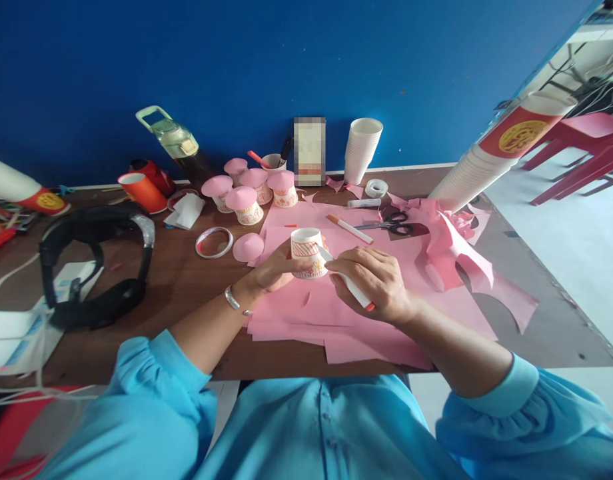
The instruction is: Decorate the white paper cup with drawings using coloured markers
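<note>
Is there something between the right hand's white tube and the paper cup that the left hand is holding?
Nothing visible does. The left hand holds the paper cup above the pink paper, and the white tube in the right hand already meets the cup's side.

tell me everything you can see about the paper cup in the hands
The paper cup is small and white with red-orange printed patterns on its wall. It looks like thin paper, stands upright with its open mouth up, over the pink paper sheets. The left hand grips its side; the right hand presses a white glue stick against its wall.
</note>
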`<state>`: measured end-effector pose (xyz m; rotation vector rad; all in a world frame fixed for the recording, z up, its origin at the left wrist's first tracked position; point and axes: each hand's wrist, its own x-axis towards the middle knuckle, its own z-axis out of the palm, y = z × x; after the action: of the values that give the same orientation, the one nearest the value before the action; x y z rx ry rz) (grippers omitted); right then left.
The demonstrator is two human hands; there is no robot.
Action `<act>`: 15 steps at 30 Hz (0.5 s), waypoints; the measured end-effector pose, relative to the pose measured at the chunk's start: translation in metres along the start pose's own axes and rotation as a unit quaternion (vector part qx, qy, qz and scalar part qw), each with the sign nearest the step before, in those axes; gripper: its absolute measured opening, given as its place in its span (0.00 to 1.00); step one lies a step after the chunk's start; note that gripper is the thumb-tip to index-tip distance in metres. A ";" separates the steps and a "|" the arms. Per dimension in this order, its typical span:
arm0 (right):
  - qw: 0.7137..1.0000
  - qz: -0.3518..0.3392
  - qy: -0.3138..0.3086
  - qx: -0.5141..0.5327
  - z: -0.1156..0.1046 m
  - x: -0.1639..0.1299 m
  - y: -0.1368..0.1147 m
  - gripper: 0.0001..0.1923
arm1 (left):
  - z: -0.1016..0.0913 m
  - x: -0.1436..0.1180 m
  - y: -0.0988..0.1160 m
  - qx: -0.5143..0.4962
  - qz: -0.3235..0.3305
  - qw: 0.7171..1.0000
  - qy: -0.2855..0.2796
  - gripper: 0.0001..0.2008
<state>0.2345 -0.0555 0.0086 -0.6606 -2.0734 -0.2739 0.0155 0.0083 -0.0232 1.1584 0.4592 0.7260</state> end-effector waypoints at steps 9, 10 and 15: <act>1.000 0.001 -0.003 0.005 -0.001 0.000 -0.001 0.12 | -0.003 0.000 -0.002 -0.015 -0.003 1.000 0.014 0.20; 1.000 0.000 -0.001 0.009 -0.001 0.000 -0.001 0.13 | -0.004 0.000 -0.002 -0.020 -0.001 1.000 0.014 0.20; 0.999 0.001 0.017 0.027 -0.001 -0.002 -0.001 0.15 | -0.007 0.000 -0.005 -0.035 -0.005 0.999 0.015 0.21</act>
<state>0.2355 -0.0570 0.0072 -0.6206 -2.0407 -0.2265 0.0119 0.0119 -0.0305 1.0813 0.4608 0.7462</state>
